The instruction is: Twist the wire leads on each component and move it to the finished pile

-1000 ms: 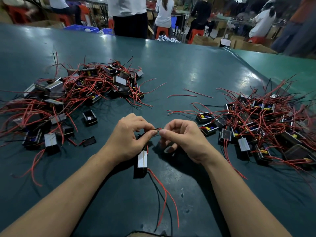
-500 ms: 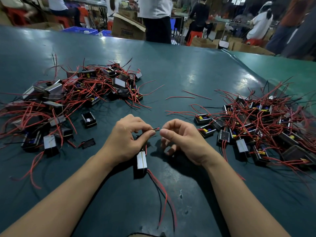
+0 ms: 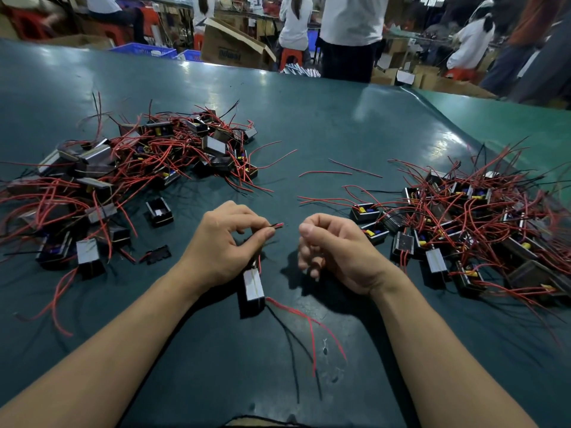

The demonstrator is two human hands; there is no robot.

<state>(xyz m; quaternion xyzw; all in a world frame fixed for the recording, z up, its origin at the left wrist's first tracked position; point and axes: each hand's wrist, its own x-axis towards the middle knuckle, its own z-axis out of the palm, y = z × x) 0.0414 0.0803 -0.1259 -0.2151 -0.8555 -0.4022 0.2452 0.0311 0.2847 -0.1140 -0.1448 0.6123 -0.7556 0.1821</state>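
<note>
The left hand (image 3: pixel 222 242) pinches a red and black wire lead pair (image 3: pixel 276 226) of a component (image 3: pixel 253 288) lying near the desk's (image 3: pixel 324 125) near edge. The right hand (image 3: pixel 336 248), fingers curled, holds nothing, just beside the lead tips.

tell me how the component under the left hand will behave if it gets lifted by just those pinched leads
The component looks like a dense little block, so it would likely dangle and swing from the leads the left hand pinches. The loose wires trailing on the table curve limply, so they would probably flop and drag.
</note>
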